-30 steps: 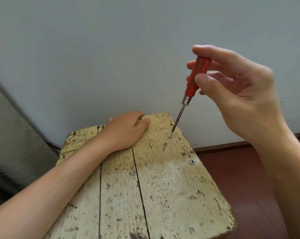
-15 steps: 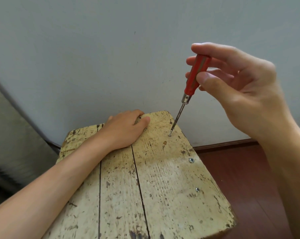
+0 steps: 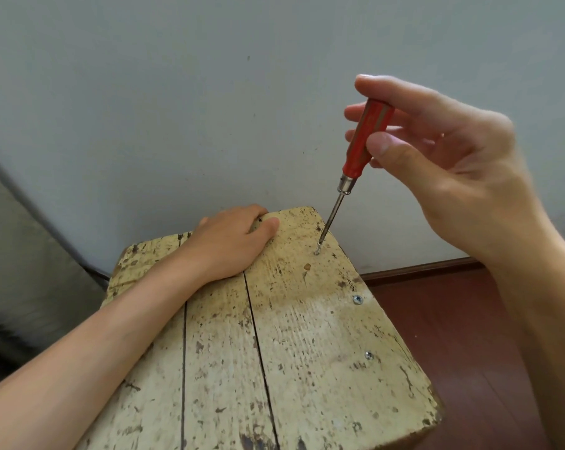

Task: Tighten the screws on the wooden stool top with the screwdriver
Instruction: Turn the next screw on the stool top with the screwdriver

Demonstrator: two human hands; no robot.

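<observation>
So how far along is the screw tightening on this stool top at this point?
Looks done: the middle screw and near screw along the wooden stool top's right edge sit flush. In hand: the right hand pinches the red screwdriver, its tip on the far screw, whose threads show above the wood; the left hand holds the stool's far edge. Left: driving that screw home.

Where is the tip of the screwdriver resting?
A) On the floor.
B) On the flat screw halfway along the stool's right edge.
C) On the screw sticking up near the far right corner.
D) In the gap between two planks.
C: the screwdriver, pinched in the right hand, has its tip on the raised screw near the far corner of the stool top; the flat screws lie nearer, untouched.
</observation>
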